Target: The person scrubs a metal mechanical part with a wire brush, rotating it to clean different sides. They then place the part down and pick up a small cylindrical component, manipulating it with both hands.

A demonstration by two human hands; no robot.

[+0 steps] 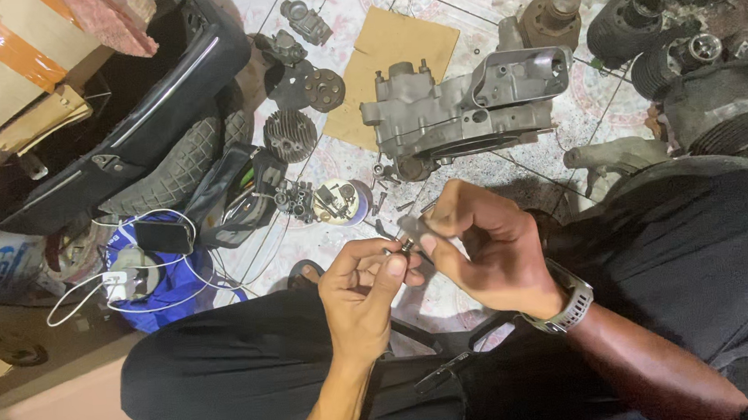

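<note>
Small grey metal fitting (407, 237), pinched between the fingertips of both the left hand (364, 291) and the right hand (480, 245), held above the lap, below the large grey cast engine casing (463, 107). A slip could plausibly drop it among loose parts on the patterned tiled floor (349, 163).
</note>
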